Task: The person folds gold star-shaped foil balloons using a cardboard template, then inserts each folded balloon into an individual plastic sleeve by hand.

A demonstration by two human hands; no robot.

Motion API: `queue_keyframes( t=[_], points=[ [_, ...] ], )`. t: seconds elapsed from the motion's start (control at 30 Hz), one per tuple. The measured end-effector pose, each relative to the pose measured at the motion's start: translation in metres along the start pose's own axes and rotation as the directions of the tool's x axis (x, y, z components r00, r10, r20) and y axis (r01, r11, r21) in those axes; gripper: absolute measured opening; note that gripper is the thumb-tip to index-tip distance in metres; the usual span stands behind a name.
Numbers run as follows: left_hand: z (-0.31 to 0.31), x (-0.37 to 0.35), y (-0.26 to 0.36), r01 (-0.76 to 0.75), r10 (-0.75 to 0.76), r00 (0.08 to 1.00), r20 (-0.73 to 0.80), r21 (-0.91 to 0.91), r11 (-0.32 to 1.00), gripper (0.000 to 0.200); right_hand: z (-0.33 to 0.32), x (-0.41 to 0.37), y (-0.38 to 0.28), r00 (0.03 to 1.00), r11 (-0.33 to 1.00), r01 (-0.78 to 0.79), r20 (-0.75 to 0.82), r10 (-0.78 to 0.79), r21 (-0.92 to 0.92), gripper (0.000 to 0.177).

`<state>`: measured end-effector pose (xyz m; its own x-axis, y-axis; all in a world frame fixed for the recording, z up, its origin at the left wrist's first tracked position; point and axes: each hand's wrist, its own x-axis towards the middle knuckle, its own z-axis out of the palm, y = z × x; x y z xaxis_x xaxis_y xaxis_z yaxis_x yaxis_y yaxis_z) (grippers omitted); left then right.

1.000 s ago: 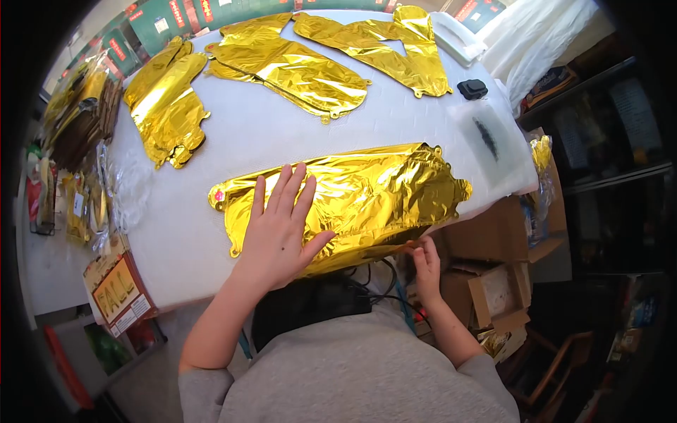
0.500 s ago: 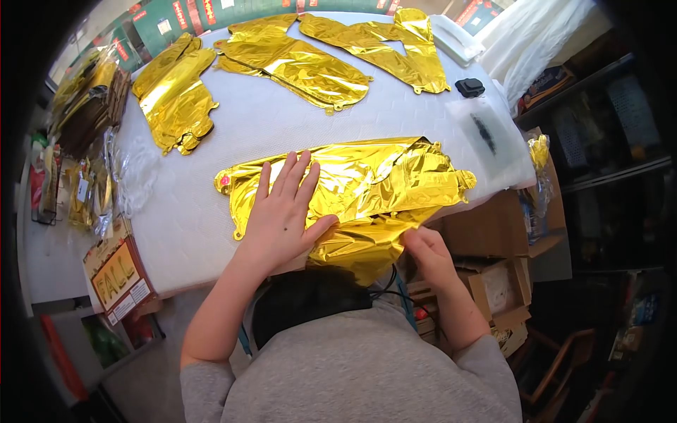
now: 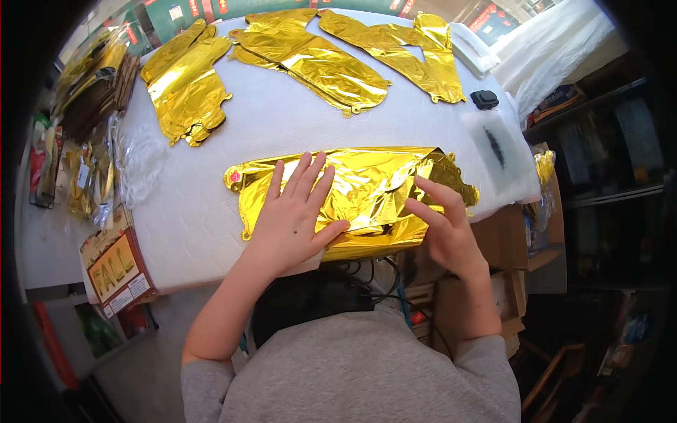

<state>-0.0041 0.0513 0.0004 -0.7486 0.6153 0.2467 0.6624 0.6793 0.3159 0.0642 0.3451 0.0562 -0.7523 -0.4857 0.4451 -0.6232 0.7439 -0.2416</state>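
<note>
A flat, uninflated gold foil balloon (image 3: 367, 180) lies folded along the near edge of the table, with a small red spot at its left corner. Spread flat on its left part is my left hand (image 3: 295, 222), fingers stretched out and pressing down. My right hand (image 3: 448, 225) is over the balloon's right part, fingers apart and pointing left, with nothing seen between them. Whether its fingertips touch the foil is hard to tell. Farther back lie more flat gold balloons: one at left (image 3: 187, 88), one in the middle (image 3: 328, 70) and one at right (image 3: 395, 46).
The table (image 3: 190, 233) has a white padded cover. A black small device (image 3: 484, 99) and a clear bag with a dark strip (image 3: 497, 148) are at the right. A card reading FALL (image 3: 116, 271) hangs at the left edge. Cardboard boxes (image 3: 501, 240) stand lower right.
My right hand has let go of the foil's near edge and moved up over the balloon. The loose near flap now lies folded closer in. My left hand stays flat on the foil.
</note>
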Motion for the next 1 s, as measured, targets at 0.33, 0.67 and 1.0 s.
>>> queue_keyframes(
  t=[0.33,0.67,1.0],
  points=[
    [-0.001,0.001,0.001,0.007,-0.007,1.0,0.014,0.001,1.0,0.085,0.011,-0.037,0.007,0.946,0.935,0.312,-0.039,-0.323,-0.172,0.036],
    [-0.002,0.001,0.002,0.0,0.0,1.0,0.002,-0.013,1.0,0.083,0.007,-0.028,0.001,0.772,0.758,0.623,-0.008,-0.636,-0.194,0.021],
    [0.002,0.0,-0.001,-0.003,0.003,1.0,0.01,0.008,1.0,0.083,0.023,0.016,0.007,0.91,0.78,-0.33,0.399,0.113,0.532,0.018]
  ],
)
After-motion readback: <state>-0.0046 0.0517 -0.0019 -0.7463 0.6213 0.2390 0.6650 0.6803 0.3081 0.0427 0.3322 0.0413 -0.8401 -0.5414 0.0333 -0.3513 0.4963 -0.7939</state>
